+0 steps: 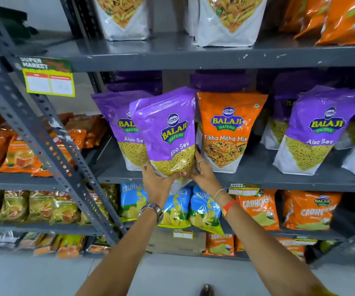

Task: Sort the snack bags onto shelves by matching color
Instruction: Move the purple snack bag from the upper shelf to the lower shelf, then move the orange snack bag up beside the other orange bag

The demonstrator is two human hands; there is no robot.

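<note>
Purple Aloo Sev bag (168, 133) sits clasped at its base in my left hand (155, 180) and right hand (202, 174), hovering before the purple shelf (257, 178) beside a stray orange Tikha Mitha Mix bag (227, 131), matching colour.

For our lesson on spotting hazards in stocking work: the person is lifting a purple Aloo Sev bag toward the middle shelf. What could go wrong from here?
1. The left hand and right hand grip only the bottom of the held purple bag, so its top may flop or slip.
2. It is tilted close to the orange Tikha Mitha Mix bag and could knock it over.
3. That orange bag sits among purple ones on the middle shelf, so colours may stay mixed.
</note>
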